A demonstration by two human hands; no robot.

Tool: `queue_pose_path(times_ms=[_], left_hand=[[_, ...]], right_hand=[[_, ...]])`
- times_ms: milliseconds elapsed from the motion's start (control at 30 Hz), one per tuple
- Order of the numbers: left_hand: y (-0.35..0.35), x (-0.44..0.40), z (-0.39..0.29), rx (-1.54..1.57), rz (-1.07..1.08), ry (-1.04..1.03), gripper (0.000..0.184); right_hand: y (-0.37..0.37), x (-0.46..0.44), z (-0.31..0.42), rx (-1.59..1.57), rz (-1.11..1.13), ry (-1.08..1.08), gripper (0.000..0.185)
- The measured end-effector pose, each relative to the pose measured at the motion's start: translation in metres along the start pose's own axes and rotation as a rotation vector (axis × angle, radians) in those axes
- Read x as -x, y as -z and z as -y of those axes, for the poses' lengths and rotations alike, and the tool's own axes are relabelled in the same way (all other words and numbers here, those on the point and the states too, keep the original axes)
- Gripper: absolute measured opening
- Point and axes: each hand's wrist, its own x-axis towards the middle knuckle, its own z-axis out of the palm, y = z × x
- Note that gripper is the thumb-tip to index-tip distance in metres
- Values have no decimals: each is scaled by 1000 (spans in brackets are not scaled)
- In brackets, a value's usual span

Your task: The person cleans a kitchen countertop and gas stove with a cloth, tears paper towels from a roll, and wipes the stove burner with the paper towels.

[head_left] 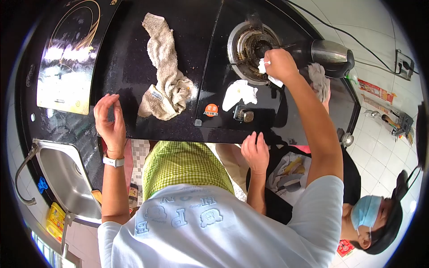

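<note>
2 open lanes of black countertop [125, 53] flank the crumpled towel [161, 53]; the left hand [109, 120] stands at the left lane's near end. The right hand [279, 64] blocks the gas burner's [254, 40] near-right side, a white tissue [240, 94] and control knob [245, 115] its near approach, a steel vessel [330, 52] the right.

The right hand [280, 64] is covering most of a white tissue [262, 67] and part of the burner [233, 42]; its fingertips are hiding from view. The forearm [315, 111] is partly blocking a grey cloth [318, 80]. The towel [161, 49] is bearing a label [157, 94] too small to read.
</note>
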Motion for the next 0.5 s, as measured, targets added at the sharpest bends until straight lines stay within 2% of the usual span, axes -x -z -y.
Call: queue_pose_path(times_ms=[67, 133, 200, 267, 333, 367, 433, 467, 500], left_hand=[[-1, -1, -3, -10, -3, 1, 17], [-2, -2, -4, -4, -48, 8, 17], [-1, -4, -4, 4, -49, 2, 17], [4, -3, -3, 11, -42, 3, 18], [9, -4, 0, 22, -23, 20, 17], [9, -4, 2, 36, -39, 14, 18], [11, -4, 2, 20, -52, 13, 19], [11, -4, 2, 5, -61, 12, 20], [12, -3, 2, 4, -61, 10, 20]], right_hand=[[-2, 4, 2, -181, -91, -190, 12], [-2, 11, 1, -207, -187, -220, 13], [3, 21, -14, -544, -242, -437, 14], [8, 36, -41, -116, -327, -418, 15], [23, 51, -50, 234, -313, -505, 16], [31, 55, -46, 233, -313, -504, 16], [41, 61, -37, -279, -404, -605, 19], [35, 57, -32, -321, -440, -462, 24], [30, 52, -20, -337, -485, -406, 25]])
